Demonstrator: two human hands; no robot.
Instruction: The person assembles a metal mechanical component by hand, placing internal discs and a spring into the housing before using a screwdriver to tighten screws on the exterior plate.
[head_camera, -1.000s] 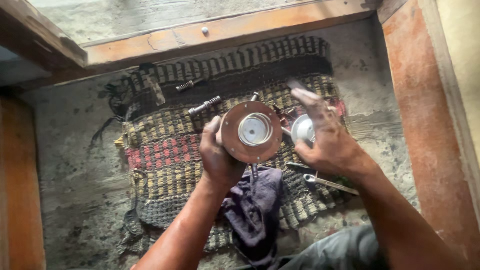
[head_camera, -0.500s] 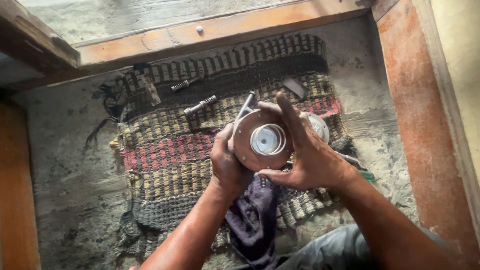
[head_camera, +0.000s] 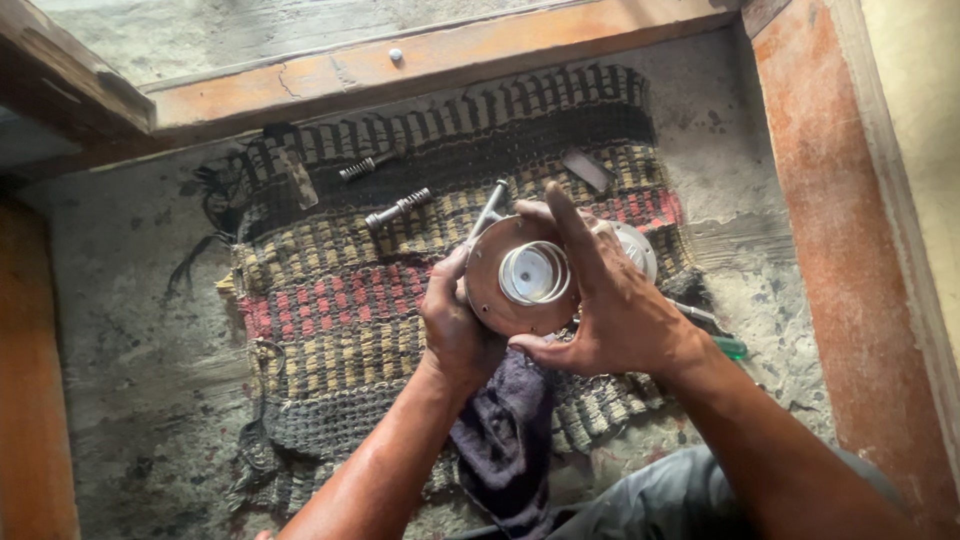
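A round brownish metal disc (head_camera: 520, 275) with a shiny silver hub in the middle is gripped from both sides here, held up just above the mat. The left hand (head_camera: 458, 325) is wrapped around its left rim, fingers curled shut on it. The right hand (head_camera: 610, 310) is clamped on from the right, thumb under the bottom rim and fingers laid over the top edge and face.

A second silvery round part (head_camera: 640, 250) can be seen just behind the right hand, mostly hidden. A dark cloth (head_camera: 505, 435) is draped below the hands, near the mat's front edge.

Everything's carried by a woven striped mat (head_camera: 330, 310) spread on a dusty concrete floor (head_camera: 120, 330). Toward the mat's back edge, a bolt (head_camera: 398, 208) and a small spring (head_camera: 358, 168) are left lying, well apart from the hands. A wooden frame (head_camera: 840, 200) is seen along the right side.
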